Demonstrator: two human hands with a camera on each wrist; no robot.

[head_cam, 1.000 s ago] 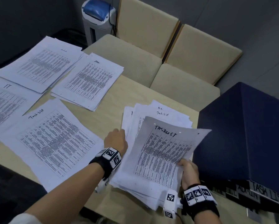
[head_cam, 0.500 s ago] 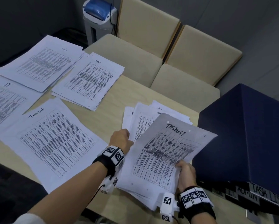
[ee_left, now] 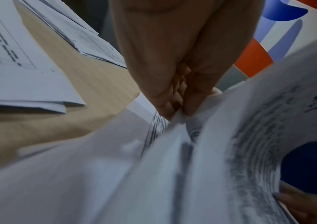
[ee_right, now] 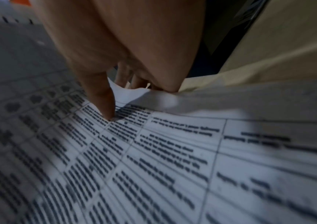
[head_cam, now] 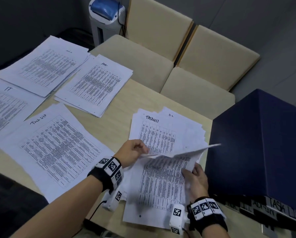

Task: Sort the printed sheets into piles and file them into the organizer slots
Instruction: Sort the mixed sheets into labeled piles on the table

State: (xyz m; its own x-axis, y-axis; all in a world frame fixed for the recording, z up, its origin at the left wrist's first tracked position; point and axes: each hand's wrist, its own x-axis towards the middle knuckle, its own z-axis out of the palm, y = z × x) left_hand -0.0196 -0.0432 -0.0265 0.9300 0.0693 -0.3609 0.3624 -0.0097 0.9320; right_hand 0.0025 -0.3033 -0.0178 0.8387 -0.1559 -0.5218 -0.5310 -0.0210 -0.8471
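You have five paper piles on the bench (head_cam: 112,121): four sorted piles, namely the far pile (head_cam: 46,66), the second pile (head_cam: 97,85), the "IT" pile (head_cam: 4,107) and the "Task List" pile (head_cam: 58,148), plus one unsorted stack (head_cam: 161,134). One lifted sheet (head_cam: 164,177). One dark blue organizer (head_cam: 257,148). Two chairs (head_cam: 210,66). One shredder (head_cam: 106,16). Two hands: left (head_cam: 131,153), right (head_cam: 195,181).

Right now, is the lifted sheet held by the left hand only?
No: the left hand pinches one edge of the lifted sheet while the right hand holds the opposite edge.
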